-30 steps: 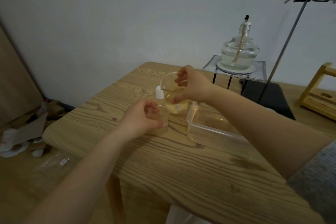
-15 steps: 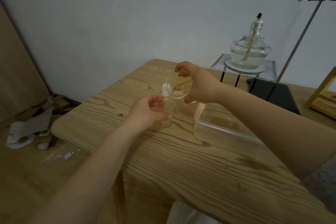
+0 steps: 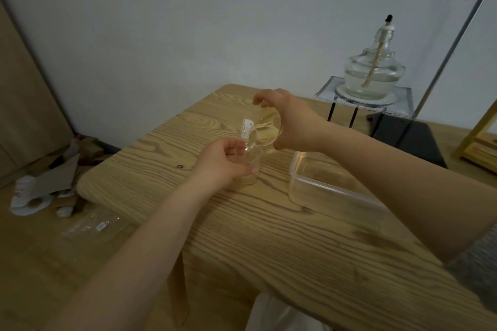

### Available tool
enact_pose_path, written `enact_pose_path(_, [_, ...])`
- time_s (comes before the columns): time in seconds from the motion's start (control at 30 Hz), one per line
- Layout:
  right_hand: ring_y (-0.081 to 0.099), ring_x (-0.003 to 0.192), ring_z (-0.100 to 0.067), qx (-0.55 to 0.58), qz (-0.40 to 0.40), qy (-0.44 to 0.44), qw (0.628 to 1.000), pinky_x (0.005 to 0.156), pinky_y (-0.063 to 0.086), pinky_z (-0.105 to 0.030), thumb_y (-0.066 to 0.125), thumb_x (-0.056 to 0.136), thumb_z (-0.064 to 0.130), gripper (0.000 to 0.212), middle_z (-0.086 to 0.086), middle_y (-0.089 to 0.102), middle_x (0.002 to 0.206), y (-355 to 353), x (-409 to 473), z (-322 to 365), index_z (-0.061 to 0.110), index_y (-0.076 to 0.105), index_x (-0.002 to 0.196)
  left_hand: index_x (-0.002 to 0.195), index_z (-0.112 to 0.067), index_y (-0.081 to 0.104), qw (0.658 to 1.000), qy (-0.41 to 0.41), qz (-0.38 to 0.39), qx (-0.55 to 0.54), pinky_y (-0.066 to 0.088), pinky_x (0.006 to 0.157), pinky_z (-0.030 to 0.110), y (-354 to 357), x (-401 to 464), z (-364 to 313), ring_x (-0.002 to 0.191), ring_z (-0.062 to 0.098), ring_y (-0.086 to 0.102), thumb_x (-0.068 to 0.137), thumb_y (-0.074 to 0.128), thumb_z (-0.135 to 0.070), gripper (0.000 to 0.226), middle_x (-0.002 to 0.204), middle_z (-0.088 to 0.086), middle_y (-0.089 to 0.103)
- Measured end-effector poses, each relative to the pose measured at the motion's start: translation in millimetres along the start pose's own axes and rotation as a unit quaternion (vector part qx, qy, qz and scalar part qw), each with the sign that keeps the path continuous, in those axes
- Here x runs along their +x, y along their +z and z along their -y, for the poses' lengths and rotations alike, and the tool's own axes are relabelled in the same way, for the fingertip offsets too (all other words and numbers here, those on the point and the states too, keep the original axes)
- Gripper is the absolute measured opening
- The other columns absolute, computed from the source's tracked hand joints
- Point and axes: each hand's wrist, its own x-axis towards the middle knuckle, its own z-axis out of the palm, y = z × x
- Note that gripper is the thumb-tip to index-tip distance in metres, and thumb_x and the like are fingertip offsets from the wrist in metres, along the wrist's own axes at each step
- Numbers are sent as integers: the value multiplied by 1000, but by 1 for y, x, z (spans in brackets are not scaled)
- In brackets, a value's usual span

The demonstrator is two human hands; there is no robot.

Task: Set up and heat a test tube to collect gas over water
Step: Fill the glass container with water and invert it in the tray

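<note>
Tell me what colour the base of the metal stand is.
Black. The stand base shows best in the head view, at the table's far right.

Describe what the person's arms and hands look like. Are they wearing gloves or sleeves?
No gloves: the left hand and right hand are bare, with no rings, watch or markings visible. Both forearms are uncovered. A grey knitted sleeve shows only on the right arm, pushed up near the elbow.
</note>
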Motion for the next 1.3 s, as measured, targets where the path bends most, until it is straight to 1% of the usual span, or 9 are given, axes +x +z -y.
enact_pose_path(0.1, [49, 118, -17, 0, -5, -3, 1000, 95, 47, -36, 77, 56, -2, 86, -1, 48, 130, -2, 1, 1, 23, 44, 131, 114, -11, 59, 1000, -1, -6, -5, 51, 76, 17, 1, 1, 1, 87, 8, 63, 63, 84, -4, 58, 109, 0, 64])
enact_pose_path(0.27, [50, 117, -17, 2, -5, -3, 1000, 93, 48, -33, 76, 57, -4, 86, -2, 47, 131, -7, 1, 2, 24, 43, 132, 115, -11, 59, 1000, -2, -7, -8, 48, 67, 7, 2, 3, 1, 79, -2, 60, 63, 83, -3, 57, 103, -5, 63])
enact_pose_path(0.37, [49, 118, -17, 5, -5, -7, 1000, 93, 47, -31, 76, 57, -5, 85, -3, 48, 130, -9, 2, 2, 23, 44, 131, 113, -13, 60, 1000, -4, -11, -13, 49, 76, 15, 1, 4, 2, 87, 4, 63, 62, 84, -4, 58, 108, -3, 65])
enact_pose_path(0.53, [49, 118, -15, 2, -9, -13, 1000, 92, 46, -29, 77, 56, -4, 85, -2, 48, 129, -10, 6, 1, 23, 45, 130, 115, -10, 59, 1000, -3, -9, -15, 49, 80, 19, 0, 5, 1, 95, 11, 64, 62, 85, -5, 59, 108, -3, 65])
enact_pose_path(0.73, [49, 118, -14, 0, -14, -16, 1000, 90, 46, -28, 79, 56, -2, 85, -1, 49, 128, -12, 8, -1, 24, 45, 129, 115, -11, 59, 1000, -3, -11, -17, 49, 75, 15, 1, 5, 1, 85, 5, 63, 61, 85, -6, 60, 101, -6, 64])
enact_pose_path(0.83, [49, 116, -14, -1, -14, -16, 1000, 88, 47, -28, 79, 55, -3, 86, 0, 49, 128, -14, 8, -1, 23, 44, 130, 114, -11, 59, 1000, 1, -7, -12, 48, 66, 6, 1, 5, 0, 80, 1, 61, 62, 85, -5, 58, 95, -10, 63])
enact_pose_path(1.1, [49, 116, -15, -3, -10, -15, 1000, 89, 48, -30, 78, 56, -3, 86, -1, 49, 128, -15, 9, -2, 24, 44, 130, 111, -12, 59, 1000, 7, -2, -16, 43, 58, -2, 1, 5, -1, 79, -1, 59, 64, 84, -4, 54, 95, -9, 62])
enact_pose_path(1.2, [49, 115, -15, -6, -11, -14, 1000, 87, 48, -28, 77, 57, -4, 85, -1, 49, 128, -15, 9, -2, 24, 44, 130, 112, -11, 59, 1000, 9, -2, -16, 45, 61, 0, 2, 6, -1, 80, 2, 59, 64, 83, -4, 55, 95, -8, 62])
enact_pose_path(1.3, [50, 115, -15, -5, -8, -13, 1000, 88, 50, -31, 77, 56, -4, 86, 0, 49, 129, -14, 8, -3, 26, 44, 130, 113, -10, 59, 1000, 12, -5, -15, 47, 69, 9, 3, 7, -1, 84, 7, 58, 63, 84, -5, 56, 99, -6, 63])
